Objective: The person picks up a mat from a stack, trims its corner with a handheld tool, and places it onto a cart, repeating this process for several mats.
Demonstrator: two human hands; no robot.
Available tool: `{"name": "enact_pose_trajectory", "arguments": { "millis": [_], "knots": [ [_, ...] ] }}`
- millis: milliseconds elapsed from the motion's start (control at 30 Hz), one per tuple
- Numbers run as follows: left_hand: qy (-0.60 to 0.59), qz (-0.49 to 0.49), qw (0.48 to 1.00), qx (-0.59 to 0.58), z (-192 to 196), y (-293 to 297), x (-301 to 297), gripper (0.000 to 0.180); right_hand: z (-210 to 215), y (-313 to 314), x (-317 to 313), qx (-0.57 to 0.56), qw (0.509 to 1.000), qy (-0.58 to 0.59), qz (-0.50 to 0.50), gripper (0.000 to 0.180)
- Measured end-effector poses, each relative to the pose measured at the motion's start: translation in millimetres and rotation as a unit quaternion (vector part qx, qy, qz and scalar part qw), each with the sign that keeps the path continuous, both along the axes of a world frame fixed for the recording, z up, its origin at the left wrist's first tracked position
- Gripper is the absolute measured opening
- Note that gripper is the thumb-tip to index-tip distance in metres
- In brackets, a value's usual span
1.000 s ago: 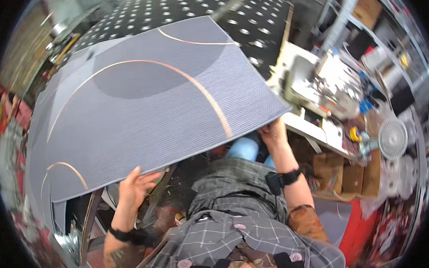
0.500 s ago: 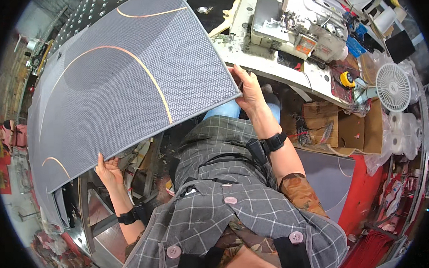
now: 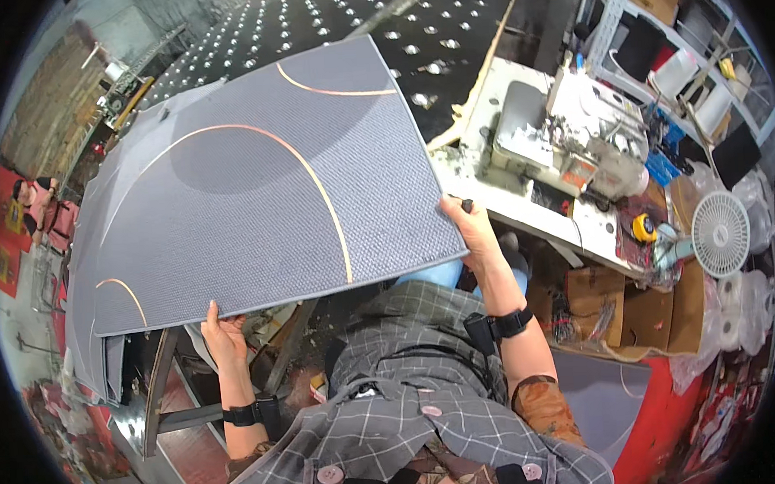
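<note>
Large grey woven-textured mat with thin copper-coloured arc lines (image 3: 255,187), held up flat above black studded work table (image 3: 447,32), more grey sheets stacked beneath. Left hand (image 3: 223,334) grips near edge from below, fingers curled under, thumb up on rim. Right hand (image 3: 469,230) pinches near right corner, fingers pressed together. Mat spans both hands with little sag: judged fairly stiff, light, grippy texture, unwieldy by size; best held at opposite corners of one edge. White industrial sewing machine (image 3: 573,130) just right
</note>
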State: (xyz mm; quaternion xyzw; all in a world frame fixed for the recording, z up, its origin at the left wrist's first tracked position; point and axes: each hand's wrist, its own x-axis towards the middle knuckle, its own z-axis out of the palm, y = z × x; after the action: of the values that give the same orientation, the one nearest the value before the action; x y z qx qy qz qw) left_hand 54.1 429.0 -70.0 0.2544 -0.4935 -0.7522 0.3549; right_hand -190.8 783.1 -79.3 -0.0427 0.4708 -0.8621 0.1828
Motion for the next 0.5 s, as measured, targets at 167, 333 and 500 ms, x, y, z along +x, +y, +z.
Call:
{"name": "enact_pose_trajectory", "arguments": {
  "millis": [167,333,500],
  "knots": [
    [0.019,0.048,0.999,-0.014,2.1,-12.3,-0.9,0.021,3.3,1.0,-1.4,0.023,0.999,0.022,0.021,0.019],
    [0.035,0.154,0.987,-0.007,25.6,-42.1,6.6,0.039,25.2,18.3,30.0,0.114,0.991,0.065,-0.014,0.018],
    [0.119,0.199,0.971,0.059,51.7,-122.2,61.9,0.041,56.8,79.3,64.2,0.003,0.984,0.03,-0.177,0.02]
  ]
}}
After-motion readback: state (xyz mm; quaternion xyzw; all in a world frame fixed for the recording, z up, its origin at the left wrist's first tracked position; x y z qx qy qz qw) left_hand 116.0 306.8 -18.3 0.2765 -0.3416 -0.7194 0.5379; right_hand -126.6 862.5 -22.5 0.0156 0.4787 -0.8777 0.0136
